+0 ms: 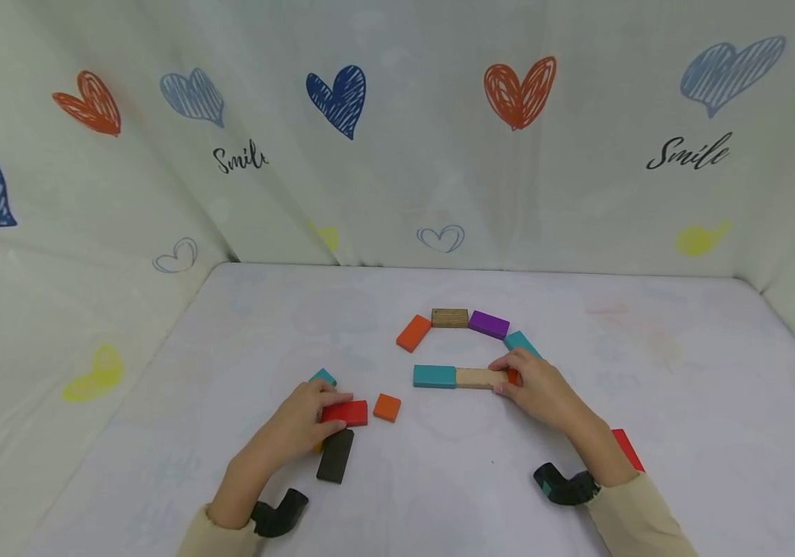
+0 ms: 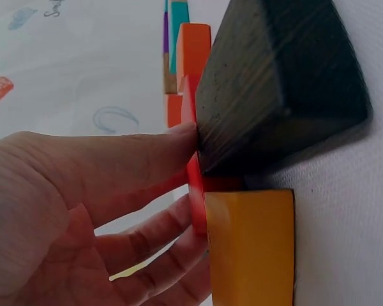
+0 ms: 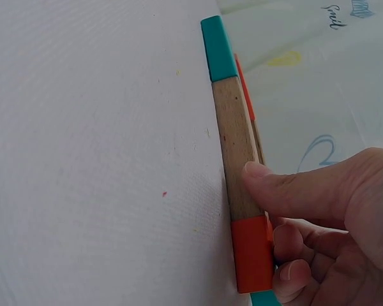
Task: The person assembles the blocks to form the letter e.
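My left hand (image 1: pixel 298 420) holds a red block (image 1: pixel 349 413) between thumb and fingers. In the left wrist view, the red block is partly behind a dark block (image 2: pixel 255 83), with a yellow block (image 2: pixel 249 248) below it. My right hand (image 1: pixel 544 391) pinches a plain wooden block (image 1: pixel 472 377) near its right end, thumb on the near side. That block lies in a straight row, between a teal block (image 1: pixel 434 377) and an orange block (image 3: pixel 252 255). Some right fingers sit beside the orange block, which the hand mostly covers in the head view.
Behind the row curves an arc of blocks: orange (image 1: pixel 414 333), brown wood (image 1: pixel 449 318), purple (image 1: pixel 489 324) and teal (image 1: pixel 521 343). A small orange block (image 1: pixel 387 408) lies right of the red one. Another red block (image 1: pixel 628 449) is beside the right forearm.
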Motion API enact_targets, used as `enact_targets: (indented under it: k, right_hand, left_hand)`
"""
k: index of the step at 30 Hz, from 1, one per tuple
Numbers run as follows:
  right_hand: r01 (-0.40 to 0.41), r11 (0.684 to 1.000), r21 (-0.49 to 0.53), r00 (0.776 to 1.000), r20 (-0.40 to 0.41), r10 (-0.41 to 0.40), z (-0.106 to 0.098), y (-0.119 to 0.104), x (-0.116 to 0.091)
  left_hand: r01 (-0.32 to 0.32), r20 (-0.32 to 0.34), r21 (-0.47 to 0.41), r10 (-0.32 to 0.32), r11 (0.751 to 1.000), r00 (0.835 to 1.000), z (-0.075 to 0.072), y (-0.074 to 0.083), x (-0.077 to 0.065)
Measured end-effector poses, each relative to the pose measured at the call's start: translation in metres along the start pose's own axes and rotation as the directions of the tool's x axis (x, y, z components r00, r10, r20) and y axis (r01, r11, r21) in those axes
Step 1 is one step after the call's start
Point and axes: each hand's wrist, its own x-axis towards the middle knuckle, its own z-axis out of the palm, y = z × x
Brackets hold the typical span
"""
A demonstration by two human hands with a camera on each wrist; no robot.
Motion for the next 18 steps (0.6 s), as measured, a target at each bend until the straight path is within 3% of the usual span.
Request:
enact_targets:
  k: [6, 18]
  right_hand:
    - [-0.009, 1.000, 0.007, 1.000, 0.008, 0.009, -0.0010, -0.0023, 0.0005]
    - [-0.010, 1.000, 0.004, 1.000, 0.005, 0.010, -0.0012, -0.0031, 0.0002]
  left_hand:
    - [0.021, 0.006, -0.026, -0.020, 0.999, 1.000, 0.0010, -0.0039, 0.0016]
    - [-0.029, -0.003, -0.077, 0.029, 0.997, 1.000, 0.0006, -0.0060, 0.0025]
